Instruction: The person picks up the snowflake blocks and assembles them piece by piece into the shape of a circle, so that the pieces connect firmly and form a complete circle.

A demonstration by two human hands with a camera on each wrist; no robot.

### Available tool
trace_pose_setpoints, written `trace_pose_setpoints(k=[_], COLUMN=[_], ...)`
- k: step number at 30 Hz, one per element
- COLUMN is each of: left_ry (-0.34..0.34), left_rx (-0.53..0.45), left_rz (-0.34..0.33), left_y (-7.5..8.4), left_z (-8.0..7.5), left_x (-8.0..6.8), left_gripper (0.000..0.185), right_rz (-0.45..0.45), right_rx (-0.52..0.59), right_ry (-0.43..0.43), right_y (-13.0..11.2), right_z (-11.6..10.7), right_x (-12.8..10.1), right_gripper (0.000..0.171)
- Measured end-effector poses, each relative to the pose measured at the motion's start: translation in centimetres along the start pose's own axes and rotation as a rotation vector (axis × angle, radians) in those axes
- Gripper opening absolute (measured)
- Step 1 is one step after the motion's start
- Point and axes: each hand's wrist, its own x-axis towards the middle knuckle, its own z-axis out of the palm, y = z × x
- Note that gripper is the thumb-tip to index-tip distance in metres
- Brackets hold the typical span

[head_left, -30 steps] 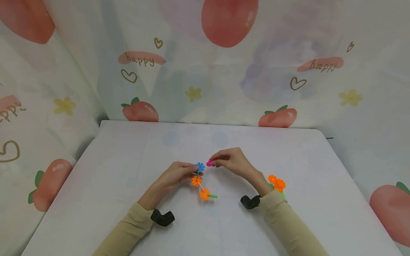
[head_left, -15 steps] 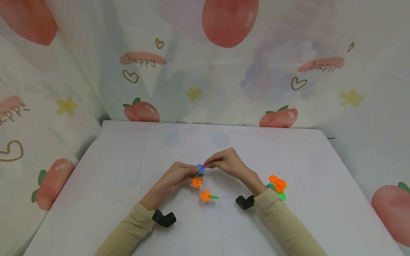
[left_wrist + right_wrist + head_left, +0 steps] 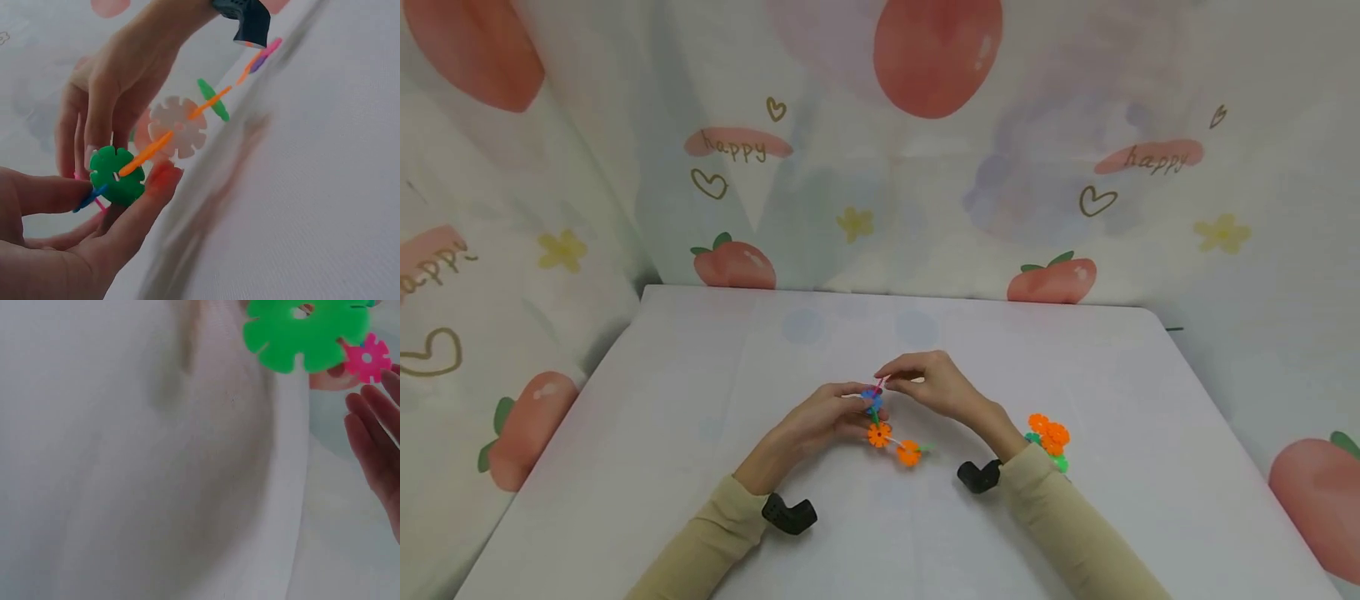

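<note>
Head view: a person's two bare hands meet over the middle of a white tabletop. The left hand [image 3: 823,421] is partly closed, thumb and fingers pinching a blue notched plastic disc [image 3: 872,400]. The right hand [image 3: 934,383], slightly farther from the viewer, pinches a pink notched disc [image 3: 369,369] at its fingertips, its edge touching the blue one; the right wrist view shows this hand's other fingers fairly straight. From the blue disc, a chain of slotted-together discs runs toward the near right: first a green disc [image 3: 107,169], then an orange disc [image 3: 147,155], a white disc [image 3: 181,140], a second orange disc [image 3: 908,452] and, at the end, another green disc [image 3: 207,90]. Both forearms wear beige sleeves [image 3: 1075,517], with a black curved fitting [image 3: 790,514] at each wrist. On the right, beside the right forearm and partly hidden by it, lies a small pile of orange and green discs [image 3: 1051,435]. Beyond the tabletop [image 3: 760,333] stands a pale backdrop [image 3: 925,208] printed with red fruit, yellow flowers, hearts and the word "happy".
</note>
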Motion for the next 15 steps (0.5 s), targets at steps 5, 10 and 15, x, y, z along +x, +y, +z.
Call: trace_pose_setpoints(k=[5, 10, 15], left_ry=[0.081, 0.106, 0.119], left_rx=[-0.040, -0.038, -0.033], left_rz=[0.006, 0.011, 0.025], left_y=[-0.1, -0.3, -0.3], left_z=[-0.2, -0.6, -0.9], left_x=[0.0, 0.2, 0.1], left_gripper=[0.044, 0.041, 0.039], right_rz=[0.068, 0.149, 0.229], right_rx=[-0.075, -0.145, -0.222], right_ry=[-0.009, -0.006, -0.009], right_y=[0.0, 0.6, 1.8], right_z=[-1.5, -3.4, -5.2], right_x=[-1.7, -4.4, -7.7], right_gripper=[0.023, 0.023, 0.021])
